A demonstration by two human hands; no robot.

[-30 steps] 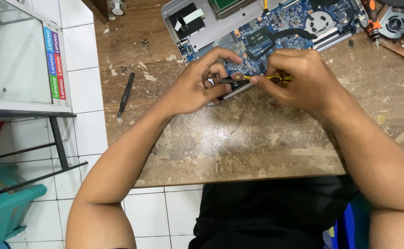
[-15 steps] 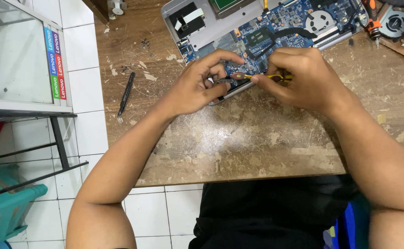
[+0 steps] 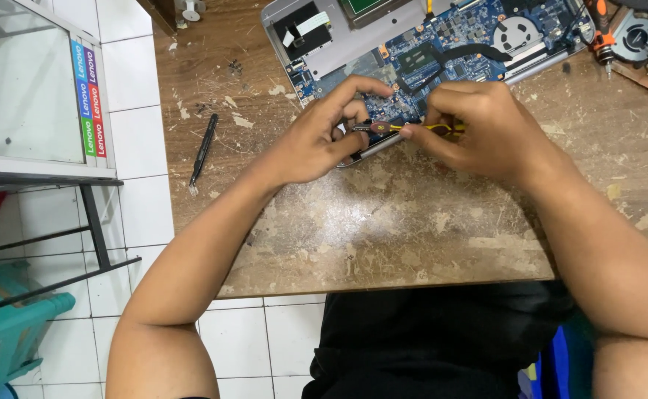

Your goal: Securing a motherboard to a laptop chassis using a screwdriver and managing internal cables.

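Note:
An opened laptop [image 3: 353,41] with its blue circuit board [image 3: 457,44] exposed lies at the far side of a worn wooden table [image 3: 383,229]. My right hand [image 3: 479,129] grips a small yellow-handled screwdriver [image 3: 387,128], held almost level with its tip pointing left at the laptop's near edge. My left hand [image 3: 320,137] rests on that same edge, fingers curled around the screwdriver's tip. What lies under the fingers is hidden.
A black pry tool [image 3: 203,151] lies on the table to the left. A loose fan [image 3: 634,37] and an orange-handled screwdriver [image 3: 601,33] sit at the far right. A glass cabinet [image 3: 21,89] and a teal plastic stool [image 3: 6,332] stand on the tiled floor at left.
Both hands stay at the laptop's near edge. The fingers of my left hand have shifted slightly around the screwdriver tip; nothing else has moved.

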